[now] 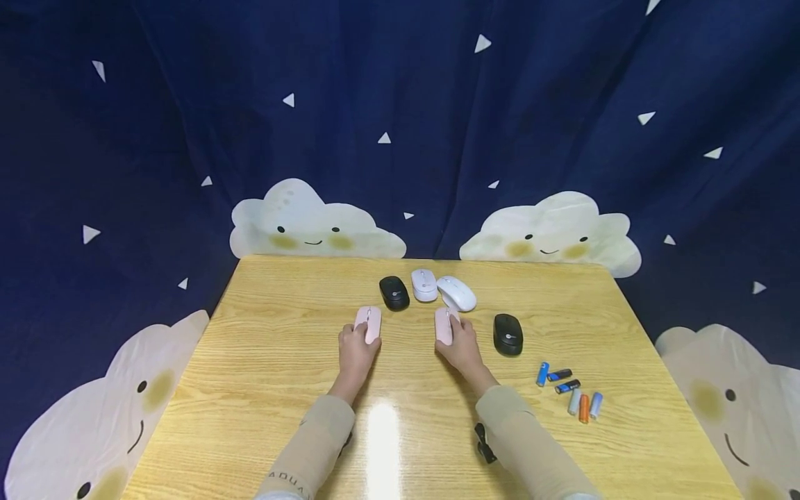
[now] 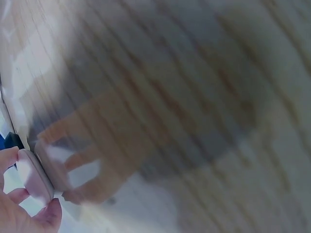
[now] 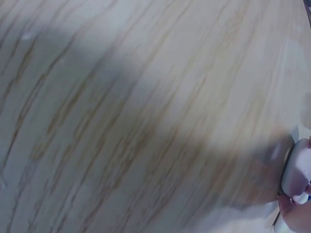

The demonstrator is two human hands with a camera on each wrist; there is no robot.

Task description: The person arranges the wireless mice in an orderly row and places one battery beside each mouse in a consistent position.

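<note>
Both hands are full, one pink mouse each. The left hand (image 1: 357, 351) pinches the left pink mouse (image 1: 369, 323) across its sides, thumb opposite fingers. The right hand (image 1: 464, 345) grips the right pink mouse (image 1: 444, 325), thumb on its left flank, a finger up near the wheel. Sensible hold, I reckon: low, smooth shells don't give you much else to grab. Both look down on the table (image 1: 269, 312), though I can't swear they're fully resting.

The white mice (image 1: 457, 293) and left black mouse (image 1: 394, 293) sit behind, probably parked there to stay reachable. The batteries (image 1: 584, 408) lie off right in a loose bunch, I'd guess so they don't roll underfoot.

Room-wise: loads of bare wood out left, and a decent gap between the pink ones. Tight spots are the back edge, close behind the whites, and the right black mouse (image 1: 508, 335) beside the right hand.
</note>
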